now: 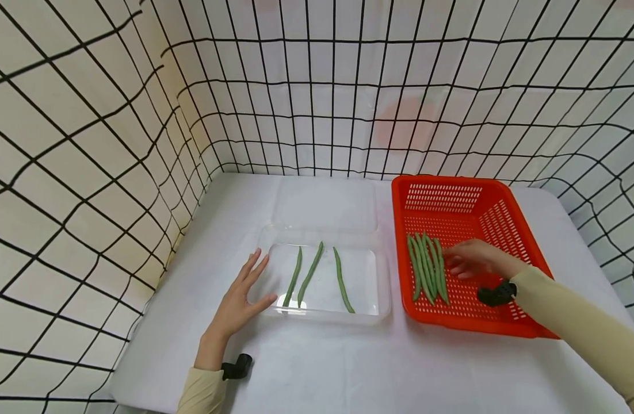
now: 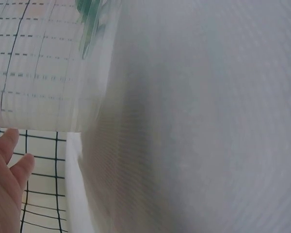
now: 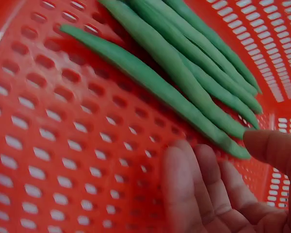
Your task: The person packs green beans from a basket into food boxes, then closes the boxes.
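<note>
Spread fingers of my left hand (image 1: 236, 307) rest at the left rim of a clear plastic container (image 1: 384, 287). Three green beans (image 1: 311, 275) lie apart from each other inside it. In the left wrist view, the fingertips show just by the container's wall (image 2: 39, 109). My right hand (image 1: 474, 257) is inside the red basket (image 1: 398, 236), just right of several green beans (image 1: 426, 267) lying side by side. The right wrist view shows loosely bent fingers with nothing between them, the thumb (image 3: 269, 145) right at the beans' ends. One bean (image 3: 150, 87) lies slightly apart from the others.
Behind the container lies a flat clear lid (image 1: 324, 207) on the white table (image 1: 317, 368). Black wire grid panels (image 1: 332, 103) stand along the back and both sides. The basket's raised walls surround the right hand.
</note>
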`<state>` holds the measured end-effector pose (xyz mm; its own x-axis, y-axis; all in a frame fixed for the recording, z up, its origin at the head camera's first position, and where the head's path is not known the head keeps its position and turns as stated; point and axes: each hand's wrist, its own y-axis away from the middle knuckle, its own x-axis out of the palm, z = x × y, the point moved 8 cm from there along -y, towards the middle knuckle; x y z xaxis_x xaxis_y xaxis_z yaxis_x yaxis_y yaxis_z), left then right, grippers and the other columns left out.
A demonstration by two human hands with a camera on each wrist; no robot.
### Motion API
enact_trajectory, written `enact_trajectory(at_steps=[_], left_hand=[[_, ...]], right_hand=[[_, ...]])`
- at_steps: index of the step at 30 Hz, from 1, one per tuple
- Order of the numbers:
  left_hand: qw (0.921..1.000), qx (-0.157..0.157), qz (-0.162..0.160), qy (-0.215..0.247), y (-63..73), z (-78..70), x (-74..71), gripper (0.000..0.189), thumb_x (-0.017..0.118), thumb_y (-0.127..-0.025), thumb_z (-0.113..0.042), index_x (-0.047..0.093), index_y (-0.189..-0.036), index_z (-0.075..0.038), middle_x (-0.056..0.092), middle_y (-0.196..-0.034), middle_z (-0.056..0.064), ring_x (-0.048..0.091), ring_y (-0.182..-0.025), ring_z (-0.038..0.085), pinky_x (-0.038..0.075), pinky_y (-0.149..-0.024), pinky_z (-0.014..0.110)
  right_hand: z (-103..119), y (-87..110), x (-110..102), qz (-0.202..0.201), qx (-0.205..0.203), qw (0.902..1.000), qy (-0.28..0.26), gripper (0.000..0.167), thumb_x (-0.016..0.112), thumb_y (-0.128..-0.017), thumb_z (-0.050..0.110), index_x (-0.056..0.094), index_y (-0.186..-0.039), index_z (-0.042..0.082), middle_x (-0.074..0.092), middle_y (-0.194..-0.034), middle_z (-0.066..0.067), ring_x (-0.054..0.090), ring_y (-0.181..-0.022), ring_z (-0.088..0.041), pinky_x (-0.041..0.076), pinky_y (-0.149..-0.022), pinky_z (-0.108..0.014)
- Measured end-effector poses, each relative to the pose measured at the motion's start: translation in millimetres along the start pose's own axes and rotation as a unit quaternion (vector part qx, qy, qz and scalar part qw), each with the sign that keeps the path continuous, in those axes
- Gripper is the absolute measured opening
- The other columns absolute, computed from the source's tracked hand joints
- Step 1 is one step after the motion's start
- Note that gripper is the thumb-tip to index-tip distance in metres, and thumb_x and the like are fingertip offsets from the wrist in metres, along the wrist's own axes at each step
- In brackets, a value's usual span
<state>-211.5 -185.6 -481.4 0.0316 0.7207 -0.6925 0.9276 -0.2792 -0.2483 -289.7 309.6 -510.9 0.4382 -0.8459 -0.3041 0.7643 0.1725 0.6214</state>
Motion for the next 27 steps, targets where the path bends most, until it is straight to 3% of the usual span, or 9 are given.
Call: enact_trajectory(at_steps=[8,13,22,27], left_hand=[[1.0000,0.004,-0.001,0.002,0.9,0.0,-0.1,0.082,0.072,-0.083,-0.040,0.028,-0.151,-0.029,0.012,-0.157,-0.009,0.012,-0.142,0.023,0.028,-0.098,0.064],[1.0000,0.006,-0.001,0.005,0.4,-0.1,0.3,0.081,0.072,-0.083,-0.039,0.029,-0.151,-0.027,0.013,-0.157,-0.008,0.013,-0.142,0.026,0.028,-0.097,0.065],[0.9999,0.006,-0.002,0.008,0.7,-1.9,-0.2,0.081,0.073,-0.083,-0.039,0.028,-0.150,-0.031,0.013,-0.157,-0.009,0.013,-0.142,0.025,0.027,-0.099,0.064],[1.0000,0.009,-0.003,0.002,-0.1,-1.4,-0.1,0.081,0.072,-0.083,-0.039,0.030,-0.151,-0.025,0.013,-0.157,-0.008,0.012,-0.142,0.024,0.028,-0.098,0.064]], right_hand=[[-1,-3.1,12,-0.012,-0.002,0.9998,-0.018,0.045,0.055,-0.097,0.023,0.051,-0.123,-0.013,0.064,-0.086,-0.010,0.064,-0.068,-0.016,0.055,-0.066,-0.034],[2,-1.5,17,-0.017,-0.010,0.9998,-0.009,0.036,0.060,-0.095,0.022,0.058,-0.114,-0.008,0.063,-0.076,-0.008,0.062,-0.065,-0.016,0.055,-0.063,-0.033],[7,4.2,9,-0.038,-0.030,0.9982,-0.036,0.041,0.053,-0.098,0.017,0.047,-0.125,-0.013,0.065,-0.082,-0.008,0.065,-0.068,-0.017,0.055,-0.067,-0.034],[28,18.5,-3,-0.049,-0.060,0.9953,-0.057,0.052,0.050,-0.100,0.022,0.037,-0.135,-0.015,0.067,-0.092,-0.007,0.067,-0.076,-0.017,0.054,-0.075,-0.037]])
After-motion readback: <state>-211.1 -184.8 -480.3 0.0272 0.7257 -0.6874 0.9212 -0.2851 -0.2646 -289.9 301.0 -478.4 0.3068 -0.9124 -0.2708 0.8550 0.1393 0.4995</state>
